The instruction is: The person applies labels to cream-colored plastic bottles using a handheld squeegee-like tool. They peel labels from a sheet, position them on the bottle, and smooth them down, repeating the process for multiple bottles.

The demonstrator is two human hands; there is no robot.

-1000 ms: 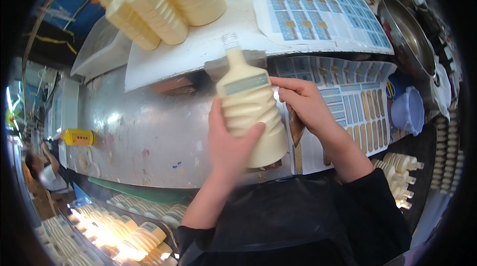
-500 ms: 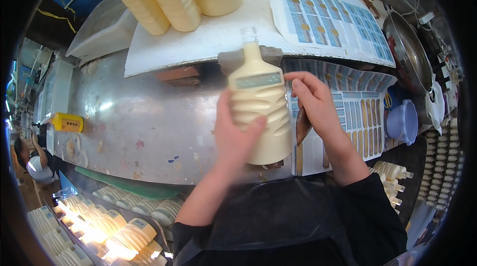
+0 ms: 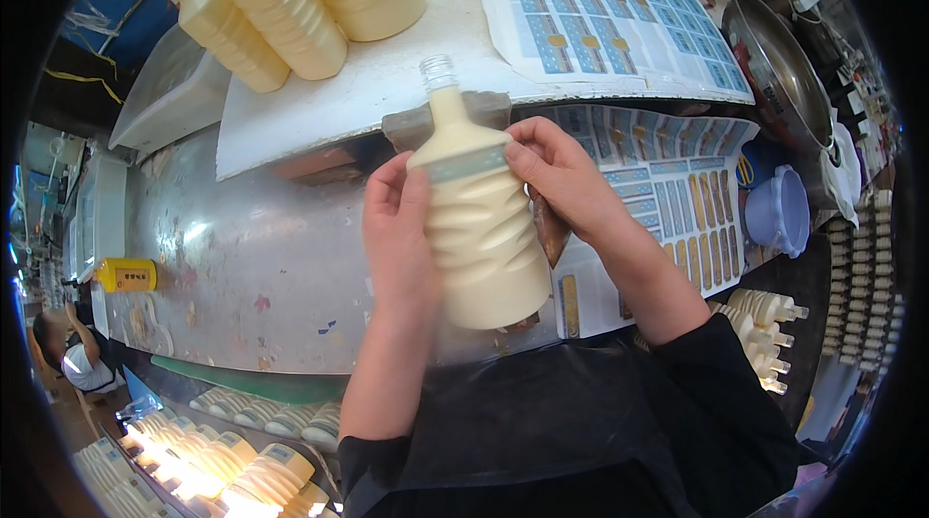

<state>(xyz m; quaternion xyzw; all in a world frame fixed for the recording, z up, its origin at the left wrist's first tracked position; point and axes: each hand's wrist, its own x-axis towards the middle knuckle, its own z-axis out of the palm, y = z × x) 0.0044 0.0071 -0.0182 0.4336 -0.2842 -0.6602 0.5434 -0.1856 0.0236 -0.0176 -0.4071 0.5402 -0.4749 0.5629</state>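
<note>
A cream bottle (image 3: 489, 257) with wavy ridges and a clear threaded neck lies tilted in front of me, its neck by a grey-brown block (image 3: 494, 109). Across its shoulder runs a blue-grey label strip (image 3: 466, 166). My left hand (image 3: 399, 237) is closed against the bottle's left side, thumb by the strip's left end. At the right end, my right hand (image 3: 563, 179) pinches the shoulder and strip edge between thumb and forefinger. Below that hand, partly hidden, is a brown pointed piece (image 3: 550, 229). Printed label sheets (image 3: 668, 252) lie to the right.
On the raised white board (image 3: 387, 82) stand several cream bottles (image 3: 290, 19) and another label sheet (image 3: 581, 29). A lilac bucket (image 3: 779, 213) and metal pan (image 3: 789, 73) are at right, a yellow container (image 3: 128, 274) at left. Racked bottles (image 3: 271, 474) stand lower left; a person (image 3: 82, 353) is beyond.
My left hand has moved up from the bottle's middle to its shoulder. My right fingers have come onto the label's right end. The whole view has shifted slightly.
</note>
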